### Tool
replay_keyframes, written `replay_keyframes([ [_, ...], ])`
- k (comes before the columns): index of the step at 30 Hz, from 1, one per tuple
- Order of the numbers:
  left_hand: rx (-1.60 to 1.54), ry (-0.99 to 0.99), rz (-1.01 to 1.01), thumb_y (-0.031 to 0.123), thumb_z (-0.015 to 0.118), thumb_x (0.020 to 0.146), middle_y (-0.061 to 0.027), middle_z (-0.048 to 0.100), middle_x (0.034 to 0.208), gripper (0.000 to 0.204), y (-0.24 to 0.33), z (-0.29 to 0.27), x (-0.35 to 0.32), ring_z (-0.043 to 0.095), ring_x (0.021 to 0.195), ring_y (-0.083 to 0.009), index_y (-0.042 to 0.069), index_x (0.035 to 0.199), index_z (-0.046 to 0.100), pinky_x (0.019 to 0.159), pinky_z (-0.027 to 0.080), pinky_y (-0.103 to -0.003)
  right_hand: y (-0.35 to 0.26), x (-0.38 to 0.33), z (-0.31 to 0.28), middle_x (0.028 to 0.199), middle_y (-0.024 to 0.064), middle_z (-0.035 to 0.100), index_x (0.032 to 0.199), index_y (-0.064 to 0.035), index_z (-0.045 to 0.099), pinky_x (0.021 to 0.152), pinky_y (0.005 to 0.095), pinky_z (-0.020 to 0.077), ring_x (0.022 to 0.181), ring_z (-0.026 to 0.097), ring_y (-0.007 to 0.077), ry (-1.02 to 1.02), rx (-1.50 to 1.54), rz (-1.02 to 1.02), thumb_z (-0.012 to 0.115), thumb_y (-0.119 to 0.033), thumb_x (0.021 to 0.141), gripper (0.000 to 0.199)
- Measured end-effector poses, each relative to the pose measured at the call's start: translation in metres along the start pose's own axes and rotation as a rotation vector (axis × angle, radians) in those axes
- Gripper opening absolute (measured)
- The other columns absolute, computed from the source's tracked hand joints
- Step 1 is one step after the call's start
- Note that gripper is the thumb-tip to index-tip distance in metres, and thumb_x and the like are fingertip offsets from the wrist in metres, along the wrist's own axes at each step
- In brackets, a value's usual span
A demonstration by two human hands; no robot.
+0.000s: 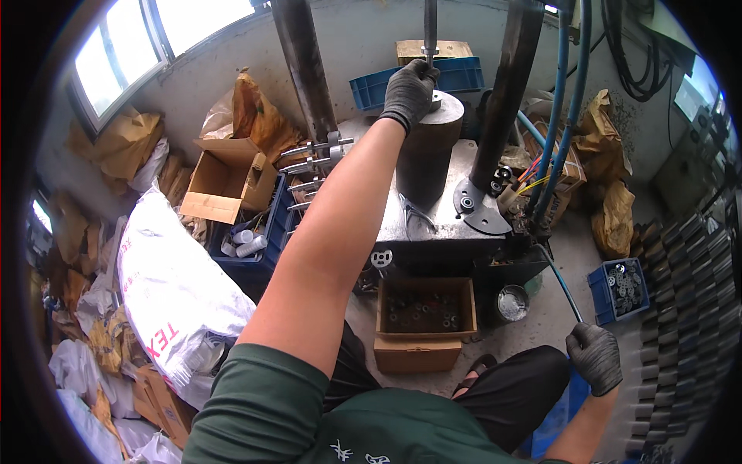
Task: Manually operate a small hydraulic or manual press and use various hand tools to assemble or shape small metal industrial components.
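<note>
Seated at a press, one hand up on the die, one down on a lever.

The press (433,193) stands on its steel surface (456,224), columns framing a dark cylinder (429,151) under the ram. The left hand (408,91), gloved, closes its fingers on a small part at the cylinder's top, seating it. The right hand (597,357) is fisted round a blue lever (558,278), ready beside the knee. A box (423,321) of parts sits below, within reach.

A steel counter (456,216) carries a dark metal cylinder (429,147) near its middle, pliers (415,214) at its front edge and two black fan-shaped plates (479,209) toward its right front corner.
</note>
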State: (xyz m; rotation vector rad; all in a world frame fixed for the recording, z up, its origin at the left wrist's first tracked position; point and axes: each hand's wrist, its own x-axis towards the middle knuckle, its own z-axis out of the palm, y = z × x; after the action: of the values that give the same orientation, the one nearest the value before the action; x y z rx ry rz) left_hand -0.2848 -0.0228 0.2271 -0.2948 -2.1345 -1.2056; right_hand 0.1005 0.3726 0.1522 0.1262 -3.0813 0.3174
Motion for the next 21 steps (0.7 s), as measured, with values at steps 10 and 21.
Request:
replay_keyframes([
  [10, -0.036, -0.059, -0.031, 0.022, 0.062, 0.1, -0.0127, 0.069, 0.085, 0.023, 0.02, -0.01, -0.013, 0.07, 0.074, -0.0239, 0.004, 0.113, 0.068, 0.068, 0.064, -0.038, -0.002, 0.0, 0.001, 0.078, 0.0234, 0.064, 0.08, -0.0029, 0.066, 0.07, 0.0501, 0.0505, 0.078, 0.063, 0.0431, 0.068, 0.04, 0.012, 0.066, -0.017, 0.083, 0.015],
  [21, -0.052, -0.059, -0.031, 0.016, 0.064, 0.094, -0.012, 0.072, 0.089, 0.019, 0.008, -0.006, -0.01, 0.07, 0.08, -0.0229, 0.007, 0.109, 0.073, 0.082, 0.057, -0.035, 0.002, 0.001, -0.003, 0.086, 0.0229, 0.067, 0.095, 0.0007, 0.07, 0.074, 0.0422, 0.0539, 0.083, 0.069, 0.037, 0.114, 0.235, 0.076, 0.064, -0.008, 0.085, 0.014],
])
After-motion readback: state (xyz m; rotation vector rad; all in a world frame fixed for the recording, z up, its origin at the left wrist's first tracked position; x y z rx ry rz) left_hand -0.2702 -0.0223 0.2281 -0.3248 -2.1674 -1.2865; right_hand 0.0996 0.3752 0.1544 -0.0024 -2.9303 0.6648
